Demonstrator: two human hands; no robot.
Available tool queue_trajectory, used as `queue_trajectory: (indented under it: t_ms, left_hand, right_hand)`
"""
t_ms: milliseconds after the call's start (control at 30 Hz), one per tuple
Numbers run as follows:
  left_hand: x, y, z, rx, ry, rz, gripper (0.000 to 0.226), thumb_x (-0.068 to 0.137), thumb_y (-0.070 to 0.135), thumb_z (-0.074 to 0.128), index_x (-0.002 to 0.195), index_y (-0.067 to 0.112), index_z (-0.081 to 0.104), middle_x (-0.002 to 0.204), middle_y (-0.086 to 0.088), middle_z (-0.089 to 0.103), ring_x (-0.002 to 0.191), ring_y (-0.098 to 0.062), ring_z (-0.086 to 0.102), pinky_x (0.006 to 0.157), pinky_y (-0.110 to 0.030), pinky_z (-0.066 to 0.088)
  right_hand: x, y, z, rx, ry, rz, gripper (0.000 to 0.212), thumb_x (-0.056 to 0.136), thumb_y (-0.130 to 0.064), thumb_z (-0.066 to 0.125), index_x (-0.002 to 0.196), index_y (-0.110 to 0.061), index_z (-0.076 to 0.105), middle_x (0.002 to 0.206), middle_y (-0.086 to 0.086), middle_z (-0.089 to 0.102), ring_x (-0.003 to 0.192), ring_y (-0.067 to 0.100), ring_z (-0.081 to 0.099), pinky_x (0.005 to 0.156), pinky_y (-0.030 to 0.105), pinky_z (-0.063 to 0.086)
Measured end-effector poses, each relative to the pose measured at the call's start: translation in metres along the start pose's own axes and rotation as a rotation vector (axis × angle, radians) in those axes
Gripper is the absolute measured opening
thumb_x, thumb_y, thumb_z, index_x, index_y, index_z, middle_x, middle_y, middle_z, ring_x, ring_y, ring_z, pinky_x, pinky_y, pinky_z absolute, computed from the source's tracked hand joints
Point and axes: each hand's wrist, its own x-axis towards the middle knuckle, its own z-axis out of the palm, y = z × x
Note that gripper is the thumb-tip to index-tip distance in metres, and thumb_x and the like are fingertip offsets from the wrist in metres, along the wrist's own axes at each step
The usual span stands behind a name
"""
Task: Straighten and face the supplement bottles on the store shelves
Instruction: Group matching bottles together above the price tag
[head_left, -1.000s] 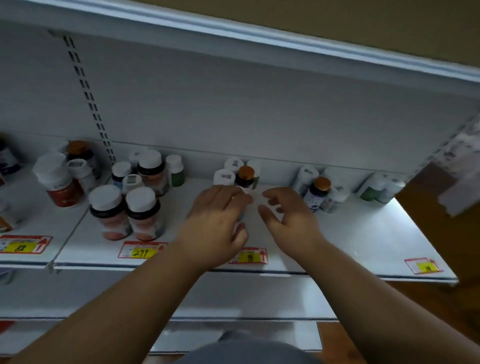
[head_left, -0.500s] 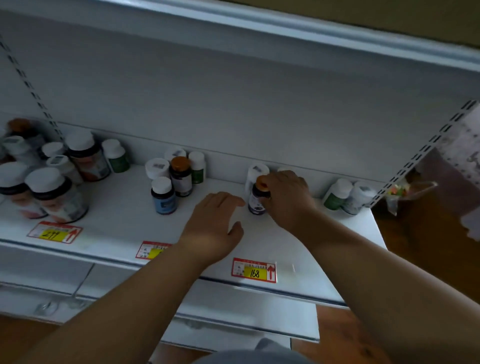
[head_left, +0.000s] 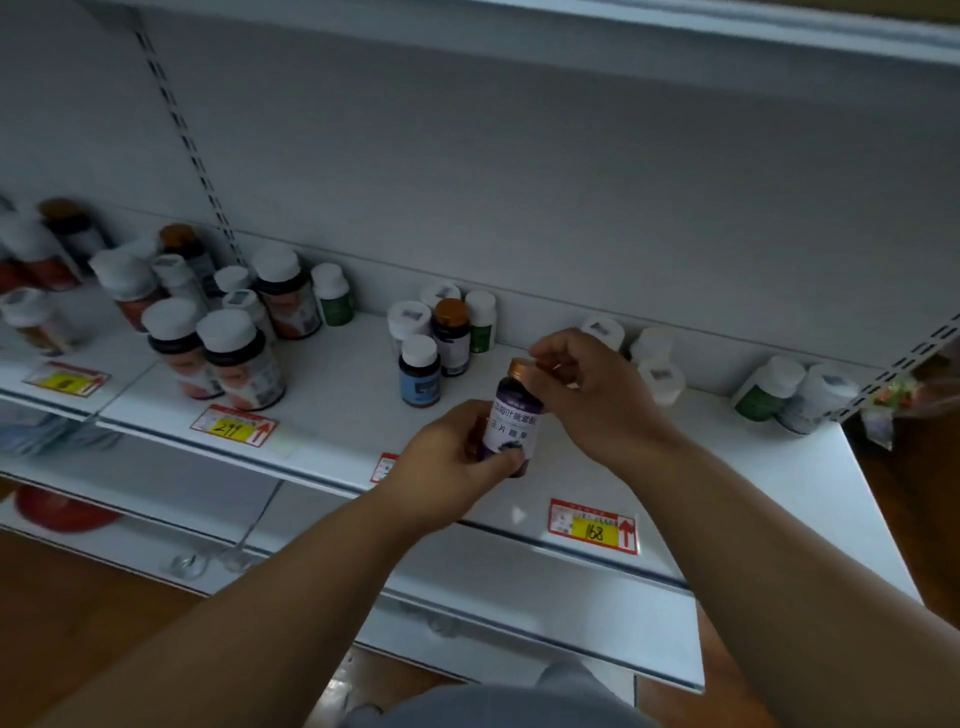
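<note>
The small dark bottle with the copper-coloured cap and pale purple label (head_left: 511, 415) has been lifted off the white metal shelf (head_left: 753, 467) and brought forward, where half a second ago it was standing near the back edge under the right hand alone. It is now held upright above the front part of the shelf, between the two hands, its printed label turned toward the camera. The left hand (head_left: 452, 457), flat and idle on the shelf a moment earlier, is now wrapped round the lower body of the bottle, thumb across the bottom of the label; the right hand (head_left: 587, 395) is pinching the cap from above with curled fingers. The step in hand is judged to be the turning of the label to the front before the bottle is set down. No place has yet been given to it: the front edge above the red and yellow price tag marked 168 (head_left: 594, 527) is bare, and a row there seems likely. The white-capped bottles at the back edge (head_left: 654, 364) and the green-labelled pair near the right corner (head_left: 763, 389) are untouched, so much facing is left.
</note>
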Motion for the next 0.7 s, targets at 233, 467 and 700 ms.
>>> queue_trajectory:
  t_ms: [233,467,700]
  left_hand:
    - [-0.028,-0.053,-0.075,0.1,0.004,0.076,0.046,0.084,0.04,0.07,0.125,0.032,0.051,0.109,0.016,0.062,0.093,0.004,0.058,0.078,-0.012,0.045]
    - [-0.013,-0.116,-0.111,0.656,-0.002,0.153,0.082,0.077,0.067,0.062,0.141,0.018,0.043,0.138,-0.005,0.051,0.124,-0.024,0.047,0.103,-0.037,0.038]
    - [0.012,-0.133,-0.095,0.847,0.146,0.286,0.055,0.07,0.064,0.053,0.093,0.015,0.06,0.092,-0.006,0.061,0.086,-0.031,0.056,0.07,-0.037,0.042]
  right_hand:
    - [-0.01,-0.041,0.08,-0.013,-0.008,0.038,0.027,0.08,-0.033,0.074,0.1,-0.04,0.056,0.097,-0.015,0.065,0.088,0.003,0.063,0.083,0.033,0.055]
    - [-0.008,-0.056,0.13,-0.262,0.104,-0.001,0.049,0.083,-0.03,0.071,0.128,-0.028,0.052,0.12,-0.001,0.059,0.107,0.017,0.058,0.091,0.032,0.05]
    - [0.005,-0.04,0.167,-0.316,0.06,-0.075,0.049,0.083,-0.023,0.072,0.128,-0.015,0.054,0.121,0.006,0.052,0.107,0.022,0.053,0.09,0.039,0.05]
